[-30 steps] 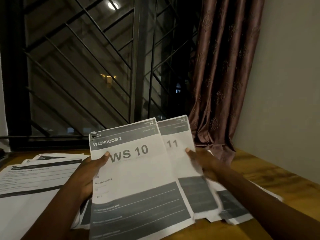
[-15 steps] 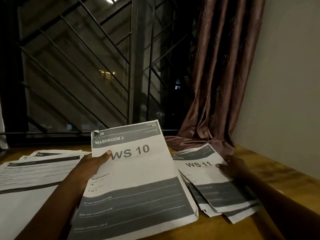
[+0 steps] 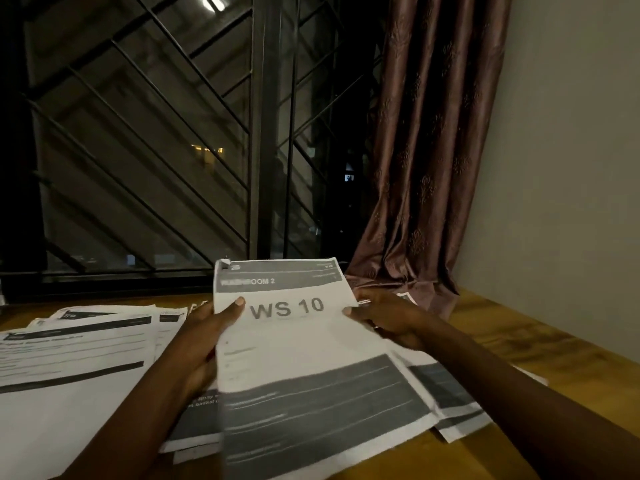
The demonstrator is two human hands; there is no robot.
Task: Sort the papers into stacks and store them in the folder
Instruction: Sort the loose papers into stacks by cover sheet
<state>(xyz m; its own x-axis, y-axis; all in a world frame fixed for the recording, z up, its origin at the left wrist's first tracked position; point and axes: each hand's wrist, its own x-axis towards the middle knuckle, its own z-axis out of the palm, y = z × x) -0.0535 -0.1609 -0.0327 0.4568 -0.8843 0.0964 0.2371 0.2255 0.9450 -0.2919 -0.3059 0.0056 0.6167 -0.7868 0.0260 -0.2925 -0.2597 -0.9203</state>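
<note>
Head: left hand (image 3: 206, 341), right hand (image 3: 389, 320) pinch sheet (image 3: 304, 344) edges.

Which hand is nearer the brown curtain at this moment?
Right. The right hand grips the right edge of the WS 10 sheet, just in front of the curtain; the left hand grips the sheet's left edge, farther from it.

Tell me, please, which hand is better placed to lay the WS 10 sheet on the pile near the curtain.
Probably the right hand: it pinches the WS 10 sheet directly over that pile; the left hand grips the opposite edge.
</note>
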